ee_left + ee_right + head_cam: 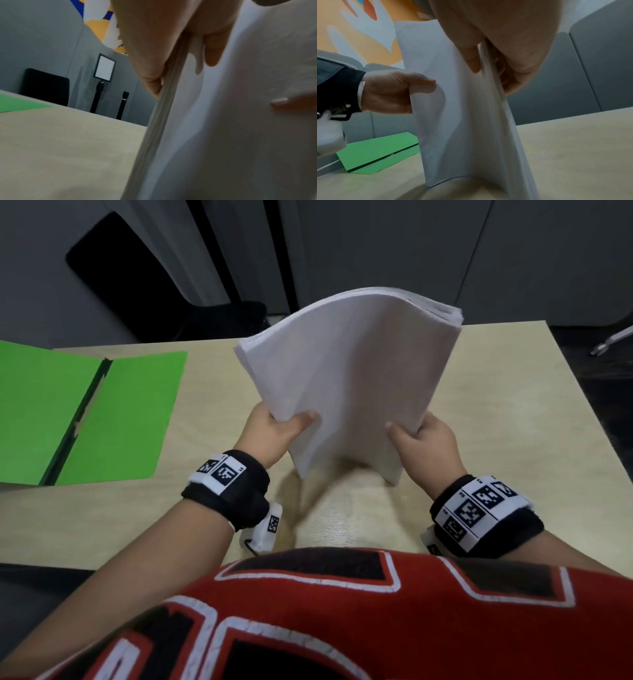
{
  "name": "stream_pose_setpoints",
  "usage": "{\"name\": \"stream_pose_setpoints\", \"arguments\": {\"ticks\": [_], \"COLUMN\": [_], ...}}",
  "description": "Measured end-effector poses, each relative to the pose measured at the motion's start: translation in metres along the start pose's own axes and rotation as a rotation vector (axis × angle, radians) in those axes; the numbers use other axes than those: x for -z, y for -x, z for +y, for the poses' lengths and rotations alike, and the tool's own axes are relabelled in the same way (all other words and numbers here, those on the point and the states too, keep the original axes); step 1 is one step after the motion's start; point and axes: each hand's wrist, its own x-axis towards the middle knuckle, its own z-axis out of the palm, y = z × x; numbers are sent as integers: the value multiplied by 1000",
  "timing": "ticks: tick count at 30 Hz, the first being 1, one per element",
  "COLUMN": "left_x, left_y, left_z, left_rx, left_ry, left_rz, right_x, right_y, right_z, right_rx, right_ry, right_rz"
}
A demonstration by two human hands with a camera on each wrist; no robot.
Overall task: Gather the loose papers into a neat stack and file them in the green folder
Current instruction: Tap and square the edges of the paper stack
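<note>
A thick stack of white papers (349,378) stands on end over the middle of the table, bowed, its lower edge at or just above the tabletop. My left hand (274,433) grips its left edge, thumb on the near face. My right hand (424,436) grips the right edge the same way. The left wrist view shows the stack's sheet edges (164,121) pinched by my left hand (181,44). The right wrist view shows the papers (464,121) and my right hand (488,58). The green folder (85,419) lies open flat at the table's left, also seen low in the right wrist view (380,152).
The light wooden table (479,419) ends at the far edge just behind the papers and at the right. A black chair (130,268) stands beyond the table's far left. Black stanchion posts (97,97) and a framed sign stand against grey partitions.
</note>
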Motion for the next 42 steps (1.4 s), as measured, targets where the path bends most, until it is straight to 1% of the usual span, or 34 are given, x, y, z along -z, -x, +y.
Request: {"name": "stream_pose_setpoints", "arguments": {"ticks": [2,5,6,7,9,12,13,15,19,21,23,26,28,30,31,32,33,35,37,39,42], "left_x": [-1,3,5,6,7,2,-1,-3,-3,-5,-10,-15,-13,-10,-8,-7,-6,-8,-12,-13,-6], "left_y": [-1,-2,-2,-3,-4,-3,-3,-3,-6,-6,-6,-4,-5,-5,-5,-6,-6,-4,-2,-2,-13], "left_z": [5,16,18,19,16,13,14,20,34,30,21,15,19,25,26,23,18,1,-14,-21,-13], "left_rx": [-25,-118,-140,-150,-136,-91,-92,-122,-194,-155,-81,-10,-36,-107,-127,-120,-86,27,137,193,174], "left_ry": [-11,70,105,136,157,58,18,4,114,102,61,-11,13,64,81,83,62,-35,-134,-192,-283], "left_rz": [27,54,62,64,50,-38,-54,-42,-9,-9,-25,-2,26,40,42,41,37,10,-36,-28,84], "right_x": [1,6,7,8,9,7,6,5,7,6,4,2,3,5,6,5,4,2,1,4,7], "right_y": [1,3,4,3,1,-5,-5,-4,0,0,-3,-6,-3,0,1,0,-2,-5,-6,-6,-12], "right_z": [-3,-12,-13,-13,-10,-2,-2,-5,-19,-18,-15,-10,-13,-17,-18,-16,-12,-3,8,14,20], "right_rx": [40,187,208,205,154,26,7,36,186,184,133,50,81,143,164,154,108,-39,-143,-178,-133], "right_ry": [-34,-136,-161,-176,-204,-113,-86,-124,-248,-275,-268,-151,-181,-260,-271,-249,-197,-75,-4,49,105], "right_rz": [52,132,148,165,154,54,33,60,207,215,173,111,148,194,192,172,128,3,-64,-81,-86]}}
